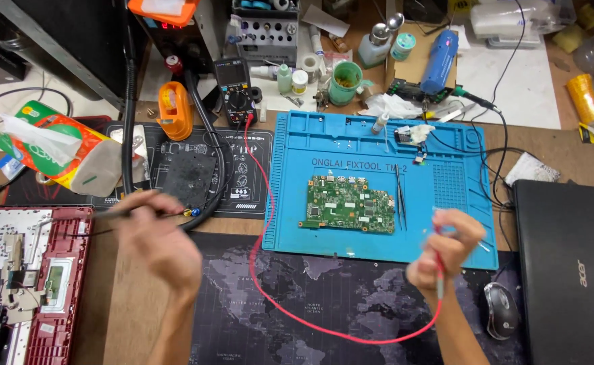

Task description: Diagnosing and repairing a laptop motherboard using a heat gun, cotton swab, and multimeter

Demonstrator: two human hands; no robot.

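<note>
Two mats cover the bench, and the blue silicone work mat (378, 145) keeps the green circuit board (348, 203) flat and centred, tweezers (400, 196) just beside it. The right hand (446, 250) is closed around a red probe (439, 277) at the mat's near edge, its red lead (263, 270) looping back to the multimeter (235, 84); the board lies up and left of that grip. The left hand (158, 243), fingers pinched shut on a black probe (131, 213), hovers farther left, well apart from the board.
</note>
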